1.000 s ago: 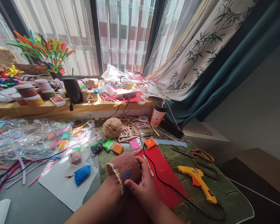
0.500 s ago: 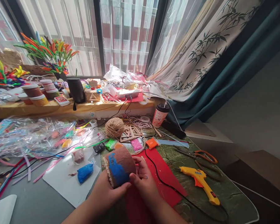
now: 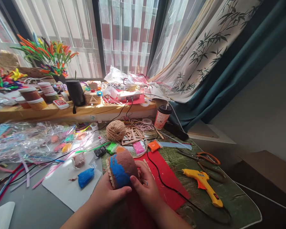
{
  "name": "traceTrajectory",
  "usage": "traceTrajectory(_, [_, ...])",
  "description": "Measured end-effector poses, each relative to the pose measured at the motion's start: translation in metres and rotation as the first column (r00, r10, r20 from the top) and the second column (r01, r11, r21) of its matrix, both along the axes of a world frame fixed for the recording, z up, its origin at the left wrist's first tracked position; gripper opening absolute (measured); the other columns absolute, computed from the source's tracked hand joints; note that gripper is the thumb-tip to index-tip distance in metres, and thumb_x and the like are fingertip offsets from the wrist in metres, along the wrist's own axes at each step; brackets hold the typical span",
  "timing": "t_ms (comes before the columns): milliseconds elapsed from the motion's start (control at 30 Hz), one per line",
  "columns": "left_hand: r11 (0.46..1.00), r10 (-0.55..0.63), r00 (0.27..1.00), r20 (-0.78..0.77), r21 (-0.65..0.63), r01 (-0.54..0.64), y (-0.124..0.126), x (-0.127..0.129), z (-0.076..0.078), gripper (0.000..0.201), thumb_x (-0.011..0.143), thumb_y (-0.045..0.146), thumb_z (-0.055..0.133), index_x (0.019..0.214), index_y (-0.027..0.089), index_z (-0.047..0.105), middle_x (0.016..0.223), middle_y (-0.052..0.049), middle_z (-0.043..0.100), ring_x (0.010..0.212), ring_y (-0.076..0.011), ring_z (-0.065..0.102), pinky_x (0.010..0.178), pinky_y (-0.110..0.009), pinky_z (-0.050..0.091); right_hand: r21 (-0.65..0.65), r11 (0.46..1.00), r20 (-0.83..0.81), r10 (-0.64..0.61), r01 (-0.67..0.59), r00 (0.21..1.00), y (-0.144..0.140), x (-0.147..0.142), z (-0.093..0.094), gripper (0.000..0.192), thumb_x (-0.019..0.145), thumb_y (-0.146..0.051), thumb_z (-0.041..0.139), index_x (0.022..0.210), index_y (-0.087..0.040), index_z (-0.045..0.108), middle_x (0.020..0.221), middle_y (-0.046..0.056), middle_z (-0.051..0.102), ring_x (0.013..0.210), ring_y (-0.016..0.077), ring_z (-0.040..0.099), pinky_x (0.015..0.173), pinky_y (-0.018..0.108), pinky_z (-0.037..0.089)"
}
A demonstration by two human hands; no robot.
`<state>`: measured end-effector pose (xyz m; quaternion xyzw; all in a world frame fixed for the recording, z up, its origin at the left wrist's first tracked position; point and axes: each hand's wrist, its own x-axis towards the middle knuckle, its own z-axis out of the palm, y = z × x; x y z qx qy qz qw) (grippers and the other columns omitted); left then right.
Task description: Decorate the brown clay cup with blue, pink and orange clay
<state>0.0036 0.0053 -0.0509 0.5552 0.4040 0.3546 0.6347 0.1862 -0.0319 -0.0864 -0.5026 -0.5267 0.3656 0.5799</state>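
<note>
held piece: rounded brown clay model with a blue patch and a rim of pale teeth-like sticks (image 3: 121,170), lower centre of frame, lifted just above the red felt sheet (image 3: 168,183)
left hand (image 3: 107,197): closed on the model's underside, thumb pressed along its lower edge; your grip is clamped on the clay
right hand (image 3: 146,187): fingers wrapped on the model's right flank, thumb on the brown side; whether it also pinches a thin stick I cannot tell
risk, pressure: I judge the clay soft; a hard squeeze could dent the blue patch or smear blue into brown
risk, rim: the pale sticks sit beside your left fingers; a sideways slip could knock them loose
risk, cord: the black cable (image 3: 171,190) crosses the felt just right of your right wrist; a sweep that way could snag it and tug the yellow glue gun (image 3: 201,184)
risk, gun: nozzle state not visible; treat it as hot
edge: table rim curves at lower right, near the glue gun; orange-handled scissors (image 3: 205,159) lie just above it
crowding: blue clay lump in clear wrap (image 3: 85,177) on a white sheet to the left; ball of jute twine (image 3: 115,129) above centre
open room: bare grey surface at lower left; red felt directly under your hands
</note>
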Motion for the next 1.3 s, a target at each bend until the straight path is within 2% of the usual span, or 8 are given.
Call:
traceTrajectory(167, [0.998,-0.004,1.000,-0.027,0.056,0.005,0.001,0.000,-0.002,0.054,0.087,0.054,0.083,0.127,0.019,0.074,0.127,-0.015,0.084,0.122,-0.0400,0.078,0.111,-0.052,0.060,0.034,0.998,0.108,0.048,-0.052,0.993,-0.001,0.002,0.012,0.044,0.104,-0.065,0.059,0.118,-0.026,0.073,0.107,0.008,0.069,0.092,0.0264,0.064,0.075,0.035,0.051])
traceTrajectory(333, [0.994,0.099,0.988,-0.121,0.054,-0.093,-0.002,0.005,-0.003,0.052,0.076,0.045,0.088,0.116,0.016,0.075,0.116,-0.015,0.086,0.108,-0.0404,0.082,0.099,-0.050,0.066,0.039,0.998,0.106,0.041,-0.045,0.993,-0.002,0.003,0.010,0.049,0.103,-0.069,0.058,0.116,-0.024,0.072,0.105,0.008,0.068,0.096,0.0282,0.064,0.078,0.037,0.051])
traceTrajectory(500, [0.996,0.087,0.989,-0.118,0.030,-0.084,-0.003,0.008,-0.004,0.050,0.075,0.045,0.086,0.115,0.016,0.075,0.111,-0.014,0.087,0.104,-0.0386,0.083,0.096,-0.048,0.067,0.000,1.000,0.096,0.019,-0.019,0.995,0.000,0.000,0.007,0.050,0.097,-0.070,0.068,0.114,-0.024,0.073,0.104,0.008,0.069,0.097,0.0288,0.065,0.078,0.036,0.051])
traceTrajectory(800, [0.998,0.056,0.998,0.000,0.005,-0.056,-0.004,-0.001,-0.017,0.075,0.067,0.055,0.095,0.128,0.017,0.073,0.128,-0.018,0.083,0.118,-0.0430,0.079,0.106,-0.052,0.063,0.030,0.998,0.026,0.061,-0.061,0.998,-0.004,-0.001,0.005,0.051,0.106,-0.071,0.049,0.117,-0.026,0.071,0.107,0.007,0.068,0.094,0.0260,0.065,0.081,0.037,0.053])
traceTrajectory(900, [0.995,0.099,0.990,-0.099,0.006,-0.099,-0.003,0.001,-0.014,0.064,0.072,0.054,0.093,0.120,0.017,0.075,0.122,-0.017,0.086,0.112,-0.0412,0.081,0.101,-0.051,0.065,0.039,0.999,0.026,0.027,-0.028,0.999,-0.005,0.001,0.002,0.048,0.107,-0.069,0.049,0.113,-0.026,0.071,0.102,0.006,0.067,0.085,0.0242,0.062,0.081,0.037,0.053])
traceTrajectory(1033, [0.993,0.109,0.959,-0.261,0.082,-0.091,-0.003,0.004,-0.007,0.047,0.075,0.050,0.087,0.107,0.017,0.078,0.106,-0.013,0.088,0.097,-0.0380,0.083,0.086,-0.045,0.068,-0.011,1.000,-0.001,0.021,-0.021,1.000,-0.005,0.001,-0.001,0.054,0.092,-0.076,0.071,0.110,-0.025,0.071,0.100,0.005,0.067,0.082,0.0242,0.062,0.074,0.035,0.054])
traceTrajectory(1133, [0.983,0.068,0.951,-0.300,0.183,-0.013,-0.004,0.005,-0.004,0.031,0.076,0.041,0.081,0.098,0.019,0.080,0.096,-0.008,0.088,0.088,-0.0330,0.082,0.080,-0.039,0.068,-0.054,0.996,-0.114,0.063,-0.069,0.992,-0.005,-0.005,0.000,0.058,0.081,-0.071,0.085,0.112,-0.025,0.068,0.102,0.006,0.070,0.089,0.0267,0.068,0.077,0.036,0.057])
traceTrajectory(1300, [0.960,0.039,0.937,-0.346,0.273,0.061,-0.002,0.010,0.003,0.016,0.076,0.035,0.074,0.085,0.021,0.076,0.085,-0.005,0.085,0.078,-0.0279,0.080,0.074,-0.035,0.066,-0.116,0.984,-0.371,0.085,-0.137,0.925,-0.007,-0.018,0.004,0.050,0.086,-0.059,0.087,0.113,-0.026,0.060,0.104,0.007,0.076,0.095,0.0273,0.075,0.084,0.039,0.060])
